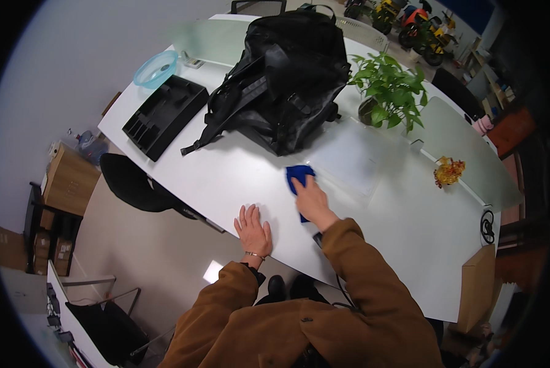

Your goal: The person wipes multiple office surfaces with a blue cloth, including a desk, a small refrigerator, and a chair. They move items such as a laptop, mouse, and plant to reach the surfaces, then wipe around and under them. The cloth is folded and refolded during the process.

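Note:
My right hand (314, 202) presses a folded blue cloth (298, 173) onto the white tabletop (266, 170). Two fingers stretch over the cloth's upper part, and a lower corner of it shows beneath the palm. Lying palm down near the table's front edge, my left hand (255, 233) has its fingers a little apart and holds nothing. Just beyond the cloth is a flat transparent plastic sheet or folder (348, 156). A large black backpack (289, 83) lies behind these, one strap trailing on the table.
A black compartment tray (164, 117) and a light-blue plastic basin (155, 69) stand at left. Right of the backpack is a potted plant (387, 92). Frosted divider panels (477, 152), an orange-yellow flower (449, 171), a coiled black cable (487, 227) and a cardboard box (476, 289) occupy the right.

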### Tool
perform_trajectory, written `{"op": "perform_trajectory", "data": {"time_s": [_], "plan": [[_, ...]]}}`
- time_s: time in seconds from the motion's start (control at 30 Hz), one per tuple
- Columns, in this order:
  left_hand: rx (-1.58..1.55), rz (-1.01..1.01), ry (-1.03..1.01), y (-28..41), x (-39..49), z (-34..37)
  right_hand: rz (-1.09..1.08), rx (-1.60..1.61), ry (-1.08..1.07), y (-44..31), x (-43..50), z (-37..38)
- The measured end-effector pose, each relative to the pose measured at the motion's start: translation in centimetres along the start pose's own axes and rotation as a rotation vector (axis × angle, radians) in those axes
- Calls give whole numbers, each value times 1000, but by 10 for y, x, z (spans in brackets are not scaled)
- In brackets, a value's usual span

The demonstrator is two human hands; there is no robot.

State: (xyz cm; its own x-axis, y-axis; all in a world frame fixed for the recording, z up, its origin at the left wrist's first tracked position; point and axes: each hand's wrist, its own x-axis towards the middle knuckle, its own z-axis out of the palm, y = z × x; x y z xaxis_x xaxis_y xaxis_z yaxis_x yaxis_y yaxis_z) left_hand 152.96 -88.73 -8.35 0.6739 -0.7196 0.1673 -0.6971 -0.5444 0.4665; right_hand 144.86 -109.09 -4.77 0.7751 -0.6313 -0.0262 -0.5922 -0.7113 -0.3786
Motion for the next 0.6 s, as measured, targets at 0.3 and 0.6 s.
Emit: {"op": "perform_trajectory", "data": {"time_s": [0.3,0.6], "plan": [[-117,30,135,-3,-3,-2,-630,75,-315,-34,-60,3],[-33,-33,6,-13,-1,8,-291,52,-221,-30,38,-1]]}}
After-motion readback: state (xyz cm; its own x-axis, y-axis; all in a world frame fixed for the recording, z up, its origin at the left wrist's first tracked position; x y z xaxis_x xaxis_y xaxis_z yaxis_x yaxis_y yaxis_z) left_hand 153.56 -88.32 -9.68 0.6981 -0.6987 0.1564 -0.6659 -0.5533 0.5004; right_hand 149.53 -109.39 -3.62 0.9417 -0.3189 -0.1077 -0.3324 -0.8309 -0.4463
